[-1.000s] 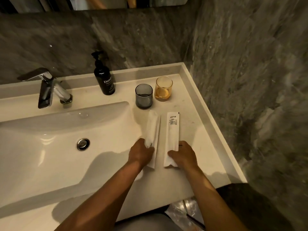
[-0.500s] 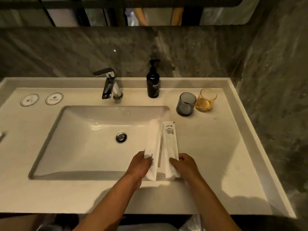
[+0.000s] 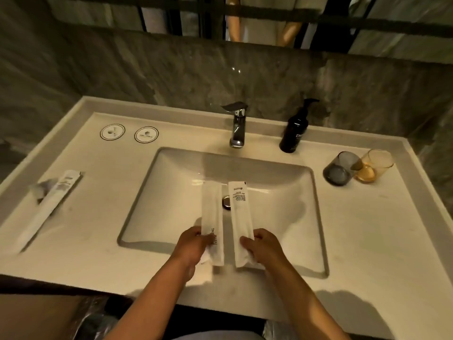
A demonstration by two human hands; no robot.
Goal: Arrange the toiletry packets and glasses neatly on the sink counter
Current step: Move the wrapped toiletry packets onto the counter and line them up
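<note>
My left hand (image 3: 193,244) grips the lower end of a long white toiletry packet (image 3: 212,209). My right hand (image 3: 263,246) grips a second white packet (image 3: 240,214) with small print near its top. Both packets are held side by side above the sink basin (image 3: 282,192). A grey glass (image 3: 339,171) and an amber glass (image 3: 373,166) stand touching on the counter (image 3: 367,229) at the back right. Another white packet (image 3: 52,195) lies at an angle on the counter's left side.
A chrome tap (image 3: 237,126) rises behind the basin, with a black pump bottle (image 3: 294,133) to its right. Two round coasters (image 3: 129,133) lie at the back left. A dark stone wall and a mirror edge run along the back.
Both hands have lifted the two packets off the right counter and carried them left, over the basin. My view has swung left, so the left counter now shows.
</note>
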